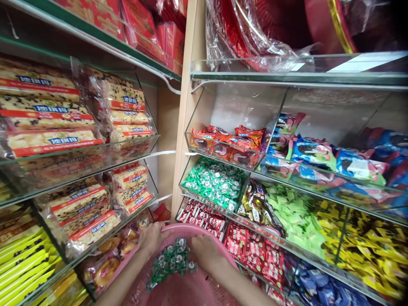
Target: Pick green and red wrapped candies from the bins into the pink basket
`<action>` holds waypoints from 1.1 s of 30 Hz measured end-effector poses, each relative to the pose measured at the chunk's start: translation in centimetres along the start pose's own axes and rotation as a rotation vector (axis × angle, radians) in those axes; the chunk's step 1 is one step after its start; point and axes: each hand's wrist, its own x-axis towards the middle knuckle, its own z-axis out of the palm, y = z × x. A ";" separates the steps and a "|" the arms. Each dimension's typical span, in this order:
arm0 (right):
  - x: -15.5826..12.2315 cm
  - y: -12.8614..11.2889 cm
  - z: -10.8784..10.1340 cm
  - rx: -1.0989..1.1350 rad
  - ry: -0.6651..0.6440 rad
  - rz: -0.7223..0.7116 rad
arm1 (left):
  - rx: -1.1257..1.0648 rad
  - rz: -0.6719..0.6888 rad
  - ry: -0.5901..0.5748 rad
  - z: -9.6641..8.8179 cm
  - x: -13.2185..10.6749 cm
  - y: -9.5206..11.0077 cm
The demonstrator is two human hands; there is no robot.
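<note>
Low in the corner where two runs of glass shelving meet, a person holds a pink basket close against the body. Only the forearms and hands show.

- left hand: on the basket's far left rim, fingers curled shut over the edge and gripping it.
- right hand: inside the basket toward its right wall, fingers bent downward beside the load. Whether they pinch anything cannot be told, as the tips are hidden.
- green-wrapped sweets: a loose heap in the basket, lying between the two hands and touching the right one.

Right-hand shelving, sloped glass bins:
- green sweet bin, same wrappers as the heap, just above and behind the basket.
- red packets in the bin under it, nearest the basket rim.
- orange-red packets in the bin above.
- blue packs to the right of those.
- brown and gold wrappers, then pale green wrappers, then yellow wrappers along the middle row.
- red goods in clear film on the top shelf.

Left-hand shelving:
- puffed cake packs with red and blue labels, stacked on two glass levels.
- yellow packs at the bottom left.
- red boxes on top.
</note>
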 end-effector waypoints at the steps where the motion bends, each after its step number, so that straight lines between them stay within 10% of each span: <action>1: -0.6 0.4 -2.1 0.006 0.042 -0.028 | 0.000 0.004 0.003 0.1 0.0 -0.1; 8: -0.5 5.9 -14.1 -0.056 0.405 -0.100 | -0.006 -0.030 -0.032 0.1 -0.2 -0.4; 22: 3.5 8.2 -13.5 -0.108 0.302 -0.113 | -0.008 -0.034 0.017 -0.7 -1.3 -0.2; 33: -1.3 4.2 -13.9 0.184 0.486 -0.283 | 0.025 -0.027 0.017 -0.8 -1.2 0.6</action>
